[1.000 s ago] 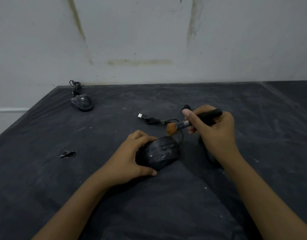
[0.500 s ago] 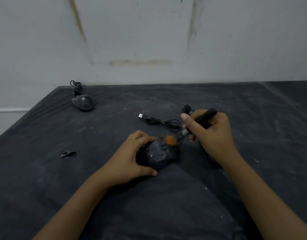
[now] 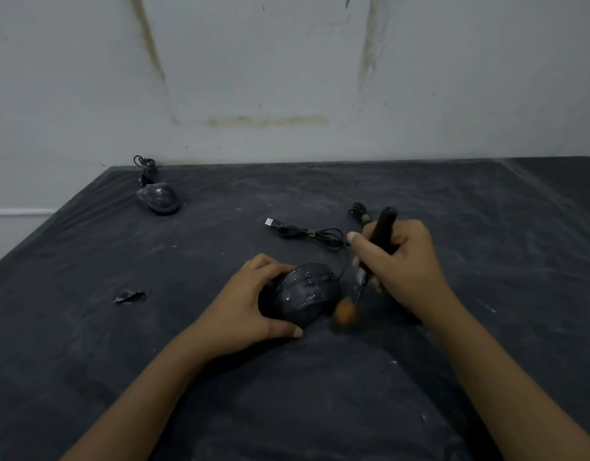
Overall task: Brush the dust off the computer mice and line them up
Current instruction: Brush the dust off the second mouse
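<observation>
Your left hand point(image 3: 250, 304) cups the near mouse point(image 3: 300, 294), fingers curled over its far side and thumb against its near edge, pinning it to the dusty black surface point(image 3: 486, 294); your right hand point(image 3: 400, 261) is wrapped round the brush point(image 3: 381, 231), handle pointing away from you, the blurred orange bristles low just beside the mouse's right flank; whether they touch it, I cannot tell. Dust flicked off here probably lands right beside the mouse, so sliding it through that patch could dirty it again; your left palm hides the mouse's left side, which is likely to be missed unless you regrip; the thin cable point(image 3: 307, 232) loops from the mouse's front toward its plug, close to your sweep, and the bristles could snag it and tug the mouse askew. The second mouse point(image 3: 159, 197) sits well apart at the far left, cord bundled behind it; no line is formed yet.
</observation>
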